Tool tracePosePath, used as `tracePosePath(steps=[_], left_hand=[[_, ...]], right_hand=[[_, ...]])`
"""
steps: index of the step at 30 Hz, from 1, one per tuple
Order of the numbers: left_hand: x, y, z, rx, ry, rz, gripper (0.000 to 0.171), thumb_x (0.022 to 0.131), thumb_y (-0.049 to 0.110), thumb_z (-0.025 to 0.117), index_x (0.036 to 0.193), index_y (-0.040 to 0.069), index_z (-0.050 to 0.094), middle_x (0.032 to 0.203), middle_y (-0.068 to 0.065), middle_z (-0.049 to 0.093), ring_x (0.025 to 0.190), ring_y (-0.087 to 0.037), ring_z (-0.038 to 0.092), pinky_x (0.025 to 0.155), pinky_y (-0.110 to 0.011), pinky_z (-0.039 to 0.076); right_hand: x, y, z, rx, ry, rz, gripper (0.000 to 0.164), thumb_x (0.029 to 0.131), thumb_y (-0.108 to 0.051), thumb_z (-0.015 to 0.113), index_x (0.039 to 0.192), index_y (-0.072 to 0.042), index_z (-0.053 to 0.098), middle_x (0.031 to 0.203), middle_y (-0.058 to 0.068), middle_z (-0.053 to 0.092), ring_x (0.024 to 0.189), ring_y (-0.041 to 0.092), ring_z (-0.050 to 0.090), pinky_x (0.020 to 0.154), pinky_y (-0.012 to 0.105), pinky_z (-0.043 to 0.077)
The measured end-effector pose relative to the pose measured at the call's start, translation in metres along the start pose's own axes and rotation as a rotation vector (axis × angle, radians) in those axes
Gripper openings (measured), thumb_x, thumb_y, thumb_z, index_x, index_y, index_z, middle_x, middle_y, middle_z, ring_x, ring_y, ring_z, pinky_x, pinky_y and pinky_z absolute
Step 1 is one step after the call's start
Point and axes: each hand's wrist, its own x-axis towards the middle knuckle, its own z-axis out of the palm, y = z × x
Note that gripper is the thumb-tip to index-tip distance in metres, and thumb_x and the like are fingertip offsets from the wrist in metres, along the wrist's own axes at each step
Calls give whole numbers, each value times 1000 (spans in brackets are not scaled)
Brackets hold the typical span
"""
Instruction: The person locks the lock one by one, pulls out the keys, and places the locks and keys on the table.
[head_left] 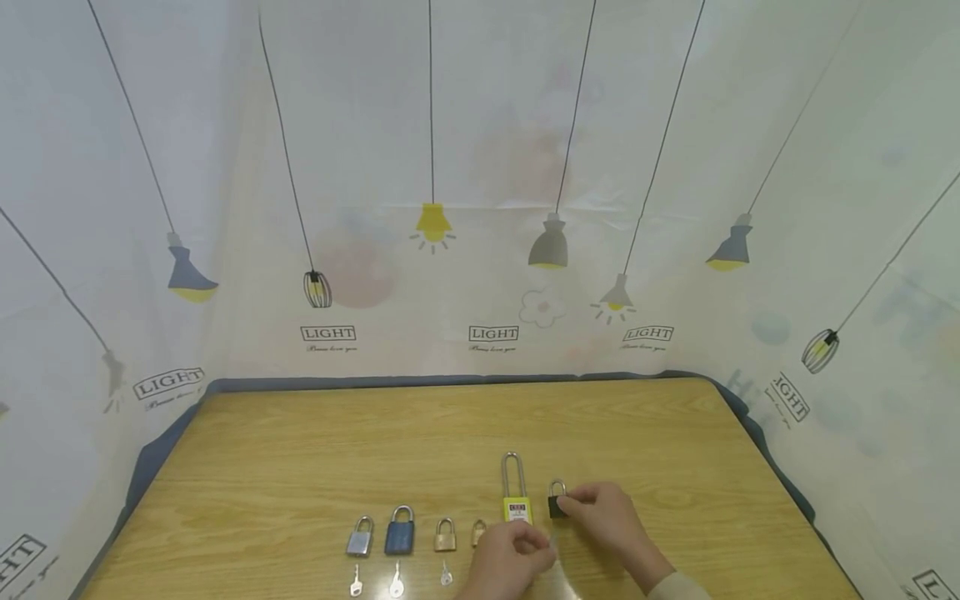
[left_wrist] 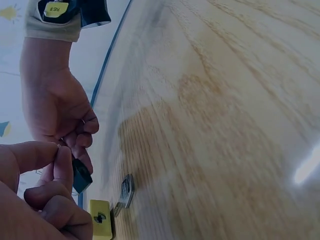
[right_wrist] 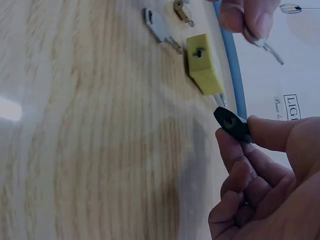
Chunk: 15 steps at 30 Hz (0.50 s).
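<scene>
My right hand [head_left: 607, 517] pinches a small black padlock [head_left: 557, 505] by its body, thumb on one side and fingers on the other. In the right wrist view its keyhole end faces the camera. My left hand [head_left: 513, 558] pinches a small key [right_wrist: 258, 42] between thumb and fingertips, its blade pointing out, apart from the padlock. Between the hands lies a yellow padlock [head_left: 517, 508] with a long shackle, its lower end partly behind the left hand in the head view. Beside it on the table is a loose key [right_wrist: 161, 29].
Left of the hands lie a silver padlock [head_left: 359, 542], a blue padlock [head_left: 399, 537], a brass padlock [head_left: 445, 540] and a smaller brass padlock [head_left: 477, 535], partly covered by the left hand. Several keys lie below the row. A patterned curtain [head_left: 480, 283] surrounds the wooden table [head_left: 360, 442].
</scene>
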Motion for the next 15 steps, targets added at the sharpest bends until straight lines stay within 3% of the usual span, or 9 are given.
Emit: tracePosePath(steps=[6,15], left_hand=[[1,-6,1,55,14,37,12,75,22,77,78,16,67,78,5,59,73,-14,52,61,-32,44],[1,-5,1,61,-7,18,12,77,23,77,77,16,67,76,5,59,71,-14,52,59,-31,42]], right_hand=[[0,7,4,-53,4,-8,20,81,-29,73,84,-10,72,92,5,71,90,22,60,83,49,45],[-2,12,6,-120,21,10,24,79,-33,74,82,-10,71,82,2,68,76,16,55,68,36,44]])
